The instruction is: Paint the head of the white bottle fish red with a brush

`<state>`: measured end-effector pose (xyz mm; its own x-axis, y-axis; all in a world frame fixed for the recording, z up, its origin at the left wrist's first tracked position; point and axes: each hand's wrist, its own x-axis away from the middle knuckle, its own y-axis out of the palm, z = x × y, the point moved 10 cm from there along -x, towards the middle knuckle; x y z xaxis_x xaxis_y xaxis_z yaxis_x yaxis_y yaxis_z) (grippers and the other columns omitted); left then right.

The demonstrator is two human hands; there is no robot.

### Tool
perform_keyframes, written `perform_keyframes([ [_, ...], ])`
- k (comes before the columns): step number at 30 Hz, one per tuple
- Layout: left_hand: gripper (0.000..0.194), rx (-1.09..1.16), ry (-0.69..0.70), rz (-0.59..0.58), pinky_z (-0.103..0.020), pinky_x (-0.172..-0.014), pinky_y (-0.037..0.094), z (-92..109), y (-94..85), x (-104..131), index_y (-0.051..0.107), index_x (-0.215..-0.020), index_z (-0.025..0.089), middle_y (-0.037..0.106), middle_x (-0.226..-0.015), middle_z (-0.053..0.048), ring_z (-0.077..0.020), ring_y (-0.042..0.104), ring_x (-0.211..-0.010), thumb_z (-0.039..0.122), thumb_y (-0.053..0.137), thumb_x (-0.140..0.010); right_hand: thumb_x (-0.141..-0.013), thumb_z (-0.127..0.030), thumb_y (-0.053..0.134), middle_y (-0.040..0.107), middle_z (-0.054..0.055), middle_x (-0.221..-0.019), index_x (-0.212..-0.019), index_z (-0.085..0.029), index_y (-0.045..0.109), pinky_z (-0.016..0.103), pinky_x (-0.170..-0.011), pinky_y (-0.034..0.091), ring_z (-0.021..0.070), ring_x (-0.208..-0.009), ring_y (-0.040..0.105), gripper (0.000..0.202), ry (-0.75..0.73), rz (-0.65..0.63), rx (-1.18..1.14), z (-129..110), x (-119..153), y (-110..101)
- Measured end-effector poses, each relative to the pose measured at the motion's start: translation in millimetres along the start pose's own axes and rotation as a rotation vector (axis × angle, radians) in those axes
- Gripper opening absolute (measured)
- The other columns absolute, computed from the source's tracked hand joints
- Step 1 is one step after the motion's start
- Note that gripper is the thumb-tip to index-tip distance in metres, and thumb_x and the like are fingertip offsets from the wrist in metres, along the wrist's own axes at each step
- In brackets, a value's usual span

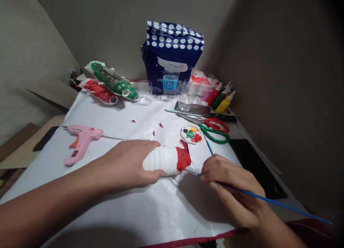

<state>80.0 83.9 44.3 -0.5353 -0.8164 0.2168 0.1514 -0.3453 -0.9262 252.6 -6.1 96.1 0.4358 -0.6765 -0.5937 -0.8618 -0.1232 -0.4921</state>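
A white, ridged cylinder [162, 160], shaped like a paper-wrapped bottle, lies on its side on the white table cover. Its right end is painted red. Around its left part, my left hand [137, 162] is closed, thumb on the near side and fingers on the far side. My right hand [233, 185] pinches a blue paintbrush [258, 195], whose tip touches the lower edge of the red paint. Just beyond is a flower-shaped palette [183, 139] with dabs of red, green, orange and black. A second blue brush [208, 145] slants between palette and right hand.
A pink glue gun [84, 137] lies at left. Green-handled scissors [215, 134], red-handled scissors [219, 125] and a knife [193, 108] lie at right. Behind are a green fish [113, 79], a red fish [98, 92], clear cups, paint bottles [225, 103] and a blue bag [172, 54].
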Motion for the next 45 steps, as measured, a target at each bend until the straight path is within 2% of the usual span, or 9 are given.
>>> perform_keyframes([
  [3, 0.074, -0.007, -0.006, -0.012, -0.053, -0.111, 0.049, 0, 1.2, 1, 0.061, -0.145, 0.026, 0.064, -0.148, -0.009, -0.0379, 0.061, -0.133, 0.059, 0.065, -0.080, -0.086, -0.001, 0.053, 0.070, 0.007, -0.083, -0.102, -0.017, 0.066, 0.036, -0.069, 0.055, 0.0188, -0.077, 0.064, 0.026, -0.006, -0.002, -0.002, -1, 0, 0],
  [8, 0.074, -0.013, -0.010, -0.010, -0.053, -0.111, 0.048, 1, 0.5, 3, 0.061, -0.145, 0.024, 0.064, -0.148, -0.011, -0.0390, 0.061, -0.134, 0.058, 0.065, -0.080, -0.086, 0.002, 0.054, 0.070, 0.007, -0.082, -0.107, -0.018, 0.068, 0.036, -0.068, 0.057, 0.0198, -0.076, 0.067, 0.032, -0.040, 0.125, 0.044, -5, -4, -11],
  [16, 0.071, 0.020, 0.003, 0.001, -0.055, -0.109, 0.050, 3, -1.9, 2, 0.063, -0.142, 0.025, 0.067, -0.144, -0.010, -0.0408, 0.062, -0.131, 0.057, 0.068, -0.079, -0.085, 0.000, 0.053, 0.071, 0.009, -0.080, -0.100, -0.016, 0.067, 0.035, -0.066, 0.056, 0.0195, -0.074, 0.066, 0.026, -0.027, -0.006, 0.013, -4, -2, 3],
  [21, 0.069, 0.017, 0.001, -0.009, -0.054, -0.109, 0.050, 2, -0.8, 3, 0.063, -0.142, 0.026, 0.066, -0.145, -0.009, -0.0409, 0.062, -0.132, 0.057, 0.067, -0.080, -0.085, -0.001, 0.053, 0.071, 0.008, -0.081, -0.103, -0.017, 0.067, 0.035, -0.068, 0.055, 0.0197, -0.075, 0.066, 0.028, -0.040, 0.050, 0.038, -5, -1, -2],
  [33, 0.075, 0.001, -0.009, -0.015, -0.054, -0.113, 0.047, 1, 0.8, 4, 0.059, -0.147, 0.025, 0.062, -0.150, -0.011, -0.0387, 0.059, -0.136, 0.060, 0.065, -0.081, -0.088, -0.003, 0.053, 0.069, 0.008, -0.079, -0.099, -0.017, 0.066, 0.036, -0.065, 0.053, 0.0197, -0.073, 0.063, 0.022, 0.004, 0.003, 0.011, 1, -1, 1],
  [37, 0.073, 0.001, -0.005, -0.004, -0.054, -0.112, 0.048, 2, -0.7, 4, 0.061, -0.146, 0.025, 0.064, -0.148, -0.010, -0.0397, 0.060, -0.135, 0.058, 0.066, -0.081, -0.089, -0.003, 0.052, 0.068, 0.007, -0.080, -0.099, -0.018, 0.065, 0.036, -0.066, 0.052, 0.0198, -0.074, 0.063, 0.022, 0.001, 0.041, 0.007, 1, 0, -4],
  [45, 0.070, 0.004, 0.008, 0.007, -0.053, -0.111, 0.049, 2, -1.5, 4, 0.062, -0.144, 0.027, 0.065, -0.147, -0.009, -0.0397, 0.061, -0.134, 0.057, 0.067, -0.081, -0.089, -0.004, 0.053, 0.067, 0.007, -0.080, -0.100, -0.019, 0.065, 0.037, -0.067, 0.051, 0.0201, -0.073, 0.062, 0.022, 0.013, 0.038, 0.006, 3, 3, -5],
])
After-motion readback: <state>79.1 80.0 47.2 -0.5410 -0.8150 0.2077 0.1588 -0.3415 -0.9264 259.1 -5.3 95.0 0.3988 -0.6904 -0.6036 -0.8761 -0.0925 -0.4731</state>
